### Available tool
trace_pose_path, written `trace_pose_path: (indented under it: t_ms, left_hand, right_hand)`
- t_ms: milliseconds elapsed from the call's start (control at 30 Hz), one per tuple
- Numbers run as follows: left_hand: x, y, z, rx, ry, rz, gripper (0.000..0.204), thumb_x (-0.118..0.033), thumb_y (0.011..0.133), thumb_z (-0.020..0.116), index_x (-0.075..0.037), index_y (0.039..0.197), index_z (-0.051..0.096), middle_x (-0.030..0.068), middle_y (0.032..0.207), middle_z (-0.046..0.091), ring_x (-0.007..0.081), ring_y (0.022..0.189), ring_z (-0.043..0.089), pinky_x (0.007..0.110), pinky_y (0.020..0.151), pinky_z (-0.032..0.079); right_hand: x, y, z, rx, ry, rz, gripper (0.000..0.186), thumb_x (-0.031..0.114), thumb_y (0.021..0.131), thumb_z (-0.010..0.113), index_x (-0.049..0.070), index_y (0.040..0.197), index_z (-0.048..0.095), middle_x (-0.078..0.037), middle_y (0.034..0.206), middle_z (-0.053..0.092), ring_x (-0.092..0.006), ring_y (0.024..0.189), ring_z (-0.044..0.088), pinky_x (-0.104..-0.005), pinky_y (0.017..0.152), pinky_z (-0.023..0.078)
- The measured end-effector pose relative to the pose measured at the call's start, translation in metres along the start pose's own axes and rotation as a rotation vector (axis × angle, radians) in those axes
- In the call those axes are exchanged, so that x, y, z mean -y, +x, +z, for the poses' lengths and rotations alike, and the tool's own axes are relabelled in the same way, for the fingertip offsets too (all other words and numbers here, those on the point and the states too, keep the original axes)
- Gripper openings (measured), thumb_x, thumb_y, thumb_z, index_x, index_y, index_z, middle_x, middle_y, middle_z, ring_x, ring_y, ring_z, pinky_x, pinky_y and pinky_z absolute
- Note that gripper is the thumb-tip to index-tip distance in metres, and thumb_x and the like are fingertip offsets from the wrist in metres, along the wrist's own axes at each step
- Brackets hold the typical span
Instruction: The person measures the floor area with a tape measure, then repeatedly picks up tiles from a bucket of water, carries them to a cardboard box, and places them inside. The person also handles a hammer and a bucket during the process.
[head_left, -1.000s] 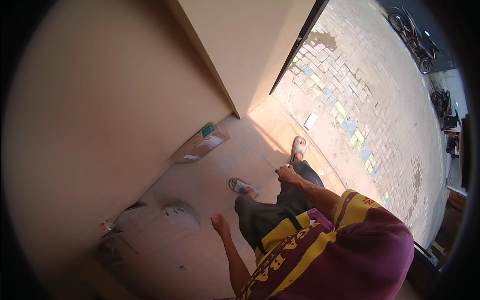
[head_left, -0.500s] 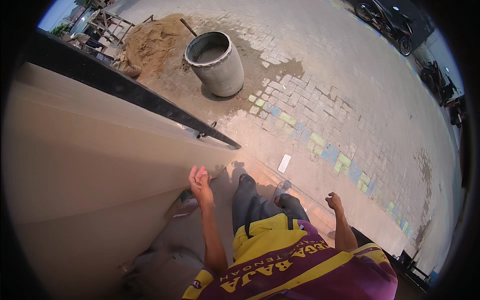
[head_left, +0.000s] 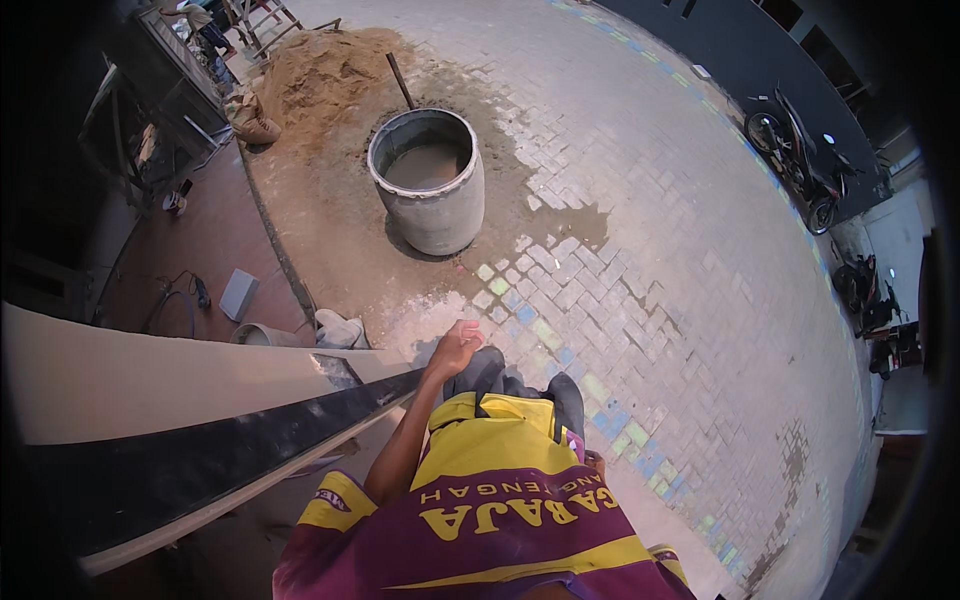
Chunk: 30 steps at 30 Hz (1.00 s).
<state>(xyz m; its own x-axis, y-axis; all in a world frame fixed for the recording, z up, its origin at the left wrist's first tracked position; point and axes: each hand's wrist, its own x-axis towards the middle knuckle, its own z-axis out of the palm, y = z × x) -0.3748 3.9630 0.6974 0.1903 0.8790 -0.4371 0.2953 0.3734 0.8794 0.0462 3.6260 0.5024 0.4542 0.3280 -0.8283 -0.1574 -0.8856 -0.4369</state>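
My left hand point(head_left: 457, 347) is in front of my left thigh, its fingers curled together, and nothing shows in it. Only a small part of my right hand point(head_left: 595, 461) shows beside my right hip; the shirt hides the rest and its fingers cannot be made out. Ahead, beyond my left hand, stands a round grey concrete cylinder point(head_left: 440, 215) with greyish water or slurry inside. A stick or handle point(head_left: 400, 80) leans up behind its rim. Neither hand touches the cylinder.
A sand heap point(head_left: 335, 75) lies at the far left beside a sack point(head_left: 252, 118). A black-edged door or gate panel point(head_left: 220, 460) runs close on my left. A white block point(head_left: 238, 294) and a bucket point(head_left: 265, 336) sit beyond it. Motorbikes point(head_left: 795, 150) stand at the right. Paving blocks point(head_left: 650, 240) stretch ahead.
I have stepped forward past the panel's end, which is now at my left. The cylinder is nearer. My left fingers have curled in; my right hand has dropped back beside my hip.
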Motion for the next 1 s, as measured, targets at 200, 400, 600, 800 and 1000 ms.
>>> trace_pose_path:
  t_ms: [200, 400, 600, 800, 1000]
  left_hand:
    - [-0.050, 0.155, -0.043, -0.086, -0.312, -0.016, 0.044, -0.016, 0.098, 0.065, -0.005, 0.139, 0.053, 0.0111, 0.125, 0.067, 0.0186, 0.106, 0.065, 0.033, 0.094, 0.050]
    - [0.008, 0.281, -0.082, -0.471, -0.576, -0.208, 0.050, -0.022, 0.096, 0.068, -0.004, 0.140, 0.053, 0.0092, 0.126, 0.067, 0.0157, 0.100, 0.066, 0.032, 0.090, 0.050]
    - [0.036, 0.438, -0.118, -0.933, -0.825, -0.140, 0.050, -0.023, 0.096, 0.068, -0.002, 0.140, 0.054, 0.0101, 0.125, 0.067, 0.0164, 0.099, 0.066, 0.033, 0.088, 0.051]
    - [0.042, 0.453, -0.136, -1.284, -0.768, -0.360, 0.050, -0.021, 0.096, 0.068, 0.003, 0.137, 0.052, 0.0170, 0.123, 0.066, 0.0252, 0.111, 0.065, 0.038, 0.097, 0.051]
    - [0.072, 0.545, -0.224, -1.455, -0.287, -0.719, 0.066, -0.041, 0.097, 0.065, 0.003, 0.142, 0.044, 0.0252, 0.142, 0.053, 0.0407, 0.130, 0.054, 0.047, 0.110, 0.043]
  right_hand:
    - [0.160, 0.050, 0.009, 0.054, -0.105, -0.002, 0.041, 0.019, 0.092, 0.070, 0.001, 0.127, 0.062, -0.014, 0.091, 0.073, -0.0238, 0.066, 0.071, -0.0366, 0.052, 0.055]
    - [0.347, 0.181, 0.007, 0.035, -0.291, -0.092, 0.039, 0.020, 0.092, 0.070, -0.001, 0.124, 0.064, -0.015, 0.091, 0.074, -0.0225, 0.066, 0.071, -0.0362, 0.053, 0.056]
    - [0.689, 0.402, 0.099, -0.007, -0.869, -0.656, 0.044, 0.027, 0.091, 0.072, 0.000, 0.125, 0.065, -0.022, 0.103, 0.074, -0.0320, 0.091, 0.072, -0.0414, 0.079, 0.056]
    - [0.919, 0.326, 0.435, 0.799, -0.842, -0.956, 0.046, 0.027, 0.101, 0.066, 0.003, 0.140, 0.056, -0.009, 0.109, 0.073, -0.0157, 0.089, 0.067, -0.0299, 0.075, 0.053]
    - [0.944, 0.236, 0.685, 0.936, -0.808, -0.699, 0.039, 0.028, 0.102, 0.063, 0.008, 0.136, 0.058, -0.006, 0.108, 0.074, -0.0176, 0.090, 0.070, -0.0366, 0.080, 0.057]
